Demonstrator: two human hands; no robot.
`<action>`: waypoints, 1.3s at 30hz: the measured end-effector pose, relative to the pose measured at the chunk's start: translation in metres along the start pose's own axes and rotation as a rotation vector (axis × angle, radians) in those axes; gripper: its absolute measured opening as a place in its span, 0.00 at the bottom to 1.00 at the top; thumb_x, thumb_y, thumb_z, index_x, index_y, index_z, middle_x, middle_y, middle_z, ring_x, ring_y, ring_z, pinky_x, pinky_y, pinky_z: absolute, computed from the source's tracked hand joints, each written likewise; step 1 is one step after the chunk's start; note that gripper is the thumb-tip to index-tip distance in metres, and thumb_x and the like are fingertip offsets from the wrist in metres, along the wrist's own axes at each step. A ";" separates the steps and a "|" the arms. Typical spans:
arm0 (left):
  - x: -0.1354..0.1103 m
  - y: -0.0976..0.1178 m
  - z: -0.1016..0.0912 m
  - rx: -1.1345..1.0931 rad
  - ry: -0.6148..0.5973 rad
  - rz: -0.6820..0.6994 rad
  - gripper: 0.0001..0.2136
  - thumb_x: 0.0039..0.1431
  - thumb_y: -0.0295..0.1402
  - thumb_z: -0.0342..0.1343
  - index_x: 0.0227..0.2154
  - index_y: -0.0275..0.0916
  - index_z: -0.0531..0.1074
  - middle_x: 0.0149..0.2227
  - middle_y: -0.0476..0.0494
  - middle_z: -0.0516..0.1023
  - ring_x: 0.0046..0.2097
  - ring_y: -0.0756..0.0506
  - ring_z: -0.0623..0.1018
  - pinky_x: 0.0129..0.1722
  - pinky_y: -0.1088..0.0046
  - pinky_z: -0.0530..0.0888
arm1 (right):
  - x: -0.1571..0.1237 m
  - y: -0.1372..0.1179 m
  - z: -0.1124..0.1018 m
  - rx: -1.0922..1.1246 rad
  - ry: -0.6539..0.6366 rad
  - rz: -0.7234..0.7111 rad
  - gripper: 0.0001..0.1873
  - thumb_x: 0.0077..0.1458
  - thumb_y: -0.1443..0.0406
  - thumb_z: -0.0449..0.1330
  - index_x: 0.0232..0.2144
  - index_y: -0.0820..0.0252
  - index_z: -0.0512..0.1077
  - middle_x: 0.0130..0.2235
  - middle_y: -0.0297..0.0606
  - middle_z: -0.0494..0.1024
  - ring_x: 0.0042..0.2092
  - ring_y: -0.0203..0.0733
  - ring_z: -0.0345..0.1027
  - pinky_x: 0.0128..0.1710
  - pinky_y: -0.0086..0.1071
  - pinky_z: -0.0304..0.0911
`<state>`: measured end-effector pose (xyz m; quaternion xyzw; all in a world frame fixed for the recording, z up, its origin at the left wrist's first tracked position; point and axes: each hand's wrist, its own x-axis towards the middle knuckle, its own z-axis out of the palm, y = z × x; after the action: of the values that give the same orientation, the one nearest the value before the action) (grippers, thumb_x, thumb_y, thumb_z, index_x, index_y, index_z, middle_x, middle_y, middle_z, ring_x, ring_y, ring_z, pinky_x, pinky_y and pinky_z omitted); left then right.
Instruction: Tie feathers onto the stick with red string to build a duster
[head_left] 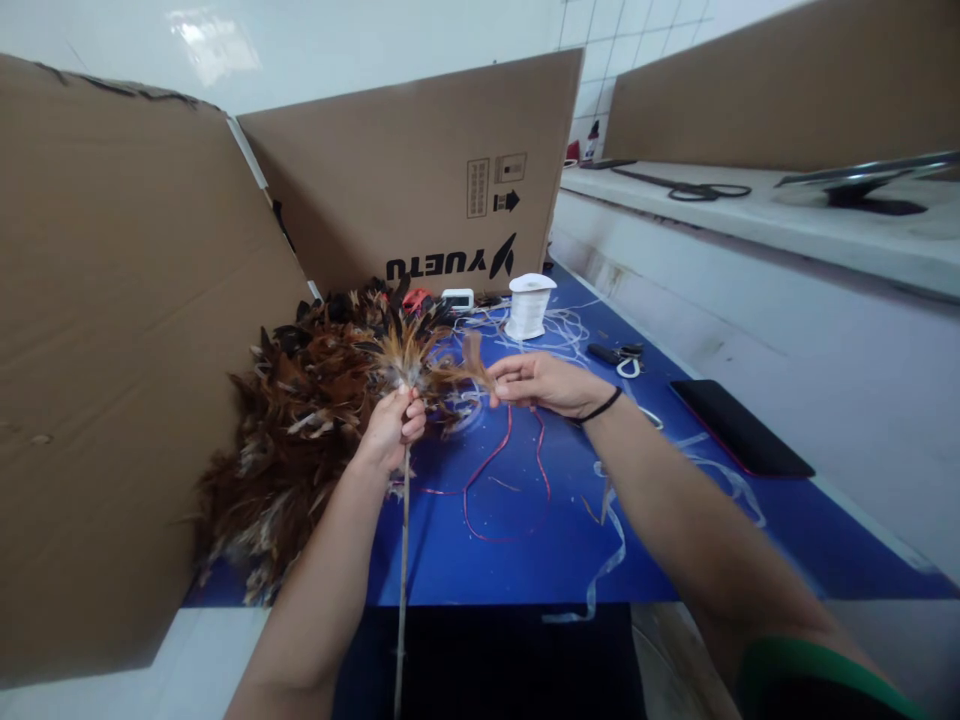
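My left hand (391, 428) is wrapped round a thin stick (405, 560) near its top, which carries a bunch of brown, black and grey feathers (405, 352). The stick's lower part hangs down past the table's front edge. To the right, my right hand (544, 385) pinches a small brown feather (474, 362) between thumb and fingers, level with the bunch. A dark band circles the right wrist. A big heap of brown and black feathers (300, 440) lies left of my left hand. Below my right hand, a thin red cord (480, 470) loops over the blue table.
Cardboard panels (405, 180) stand at the left and back. A white ribbon spool (529, 306), dark-handled snips (619, 357) and a black phone (739, 427) are on the blue table (570, 560). Scissors (697, 190) lie on the ledge at right.
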<state>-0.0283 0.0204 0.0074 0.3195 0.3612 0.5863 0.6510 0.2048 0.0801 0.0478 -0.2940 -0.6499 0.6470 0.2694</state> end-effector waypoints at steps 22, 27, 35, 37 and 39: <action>-0.008 -0.028 0.018 0.276 0.012 0.123 0.20 0.49 0.50 0.57 0.26 0.37 0.60 0.18 0.56 0.59 0.15 0.59 0.57 0.14 0.83 0.50 | 0.063 -0.018 0.072 -0.641 0.311 -0.212 0.12 0.50 0.64 0.57 0.18 0.62 0.64 0.19 0.30 0.65 0.23 0.29 0.55 0.23 0.26 0.50; -0.008 -0.030 0.019 0.284 0.009 0.103 0.21 0.48 0.51 0.57 0.25 0.37 0.59 0.18 0.56 0.59 0.15 0.59 0.57 0.14 0.82 0.50 | 0.064 -0.022 0.071 -0.862 0.292 -0.136 0.13 0.50 0.64 0.57 0.18 0.62 0.66 0.19 0.31 0.64 0.24 0.31 0.54 0.26 0.28 0.49; -0.007 -0.032 0.018 0.344 -0.008 0.097 0.21 0.49 0.50 0.56 0.24 0.38 0.57 0.18 0.57 0.58 0.15 0.59 0.57 0.13 0.83 0.50 | 0.063 -0.025 0.070 -0.937 0.275 -0.041 0.11 0.50 0.64 0.57 0.18 0.62 0.68 0.20 0.31 0.66 0.25 0.31 0.56 0.25 0.26 0.48; -0.007 -0.032 0.019 0.353 -0.002 0.091 0.21 0.49 0.51 0.56 0.24 0.38 0.57 0.19 0.56 0.59 0.15 0.59 0.57 0.14 0.83 0.50 | 0.062 -0.025 0.070 -0.978 0.284 -0.039 0.10 0.50 0.65 0.57 0.19 0.62 0.69 0.21 0.33 0.68 0.25 0.32 0.57 0.26 0.27 0.48; -0.007 -0.032 0.019 0.359 0.002 0.081 0.21 0.48 0.51 0.57 0.25 0.38 0.57 0.19 0.56 0.59 0.16 0.59 0.57 0.14 0.83 0.50 | 0.061 -0.024 0.071 -1.029 0.287 -0.050 0.09 0.50 0.65 0.57 0.20 0.61 0.70 0.23 0.35 0.71 0.27 0.34 0.61 0.26 0.28 0.49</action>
<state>0.0042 0.0104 -0.0089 0.4443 0.4475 0.5386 0.5588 0.1106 0.0770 0.0686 -0.4582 -0.8465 0.1913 0.1919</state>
